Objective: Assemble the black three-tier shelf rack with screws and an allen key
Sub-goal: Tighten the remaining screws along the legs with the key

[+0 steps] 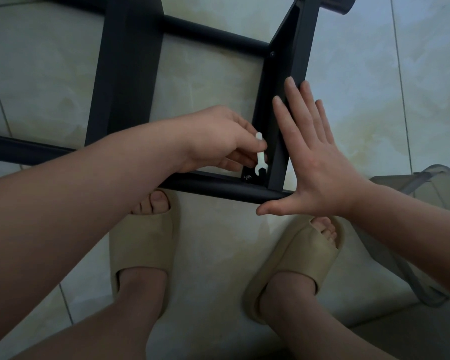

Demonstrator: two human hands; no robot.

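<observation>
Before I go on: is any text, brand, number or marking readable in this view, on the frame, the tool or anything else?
None. The black rack frame, the white spanner that the left hand pinches, the beige slippers and the grey plastic item at right show no readable writing.

One black rack frame (130, 74), one small white wrench (259, 157), two screw heads (248, 177) (272, 53), two hands, left hand (218, 141) and right hand (320, 162), two beige slippers (143, 245) (296, 263), one grey translucent plastic item (426, 229).
</observation>
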